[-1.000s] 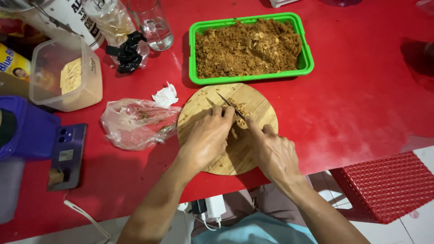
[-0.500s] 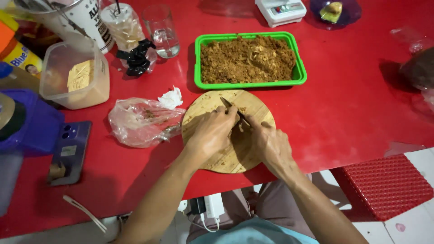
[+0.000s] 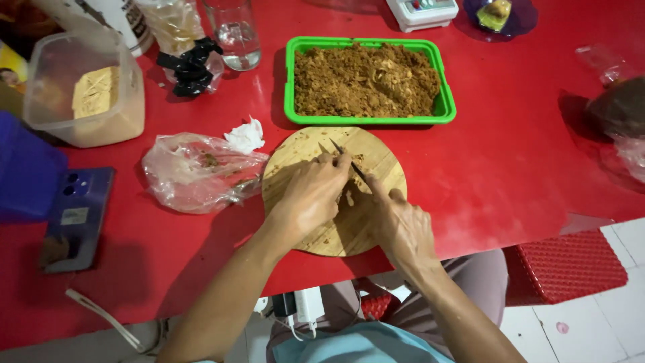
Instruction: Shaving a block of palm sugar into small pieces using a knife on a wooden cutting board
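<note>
Red table [image 3: 524, 154]: 1 round board [image 3: 376, 158], 1 green tray [image 3: 447, 107]. Right hand [image 3: 400, 225] grip clamped on knife [image 3: 349, 163]; left hand [image 3: 310, 195] grip unclear.

Clear crumpled plastic bag [image 3: 198, 171] left of board; yellow box [image 3: 12, 74] at far-left edge.

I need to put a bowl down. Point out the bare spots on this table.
Widest bare patch: red table right of the cutting board and green tray. A smaller one lies at the near edge, between the phone and the board. The far-left corner is crowded: plastic container, glass, crumpled bag.
</note>
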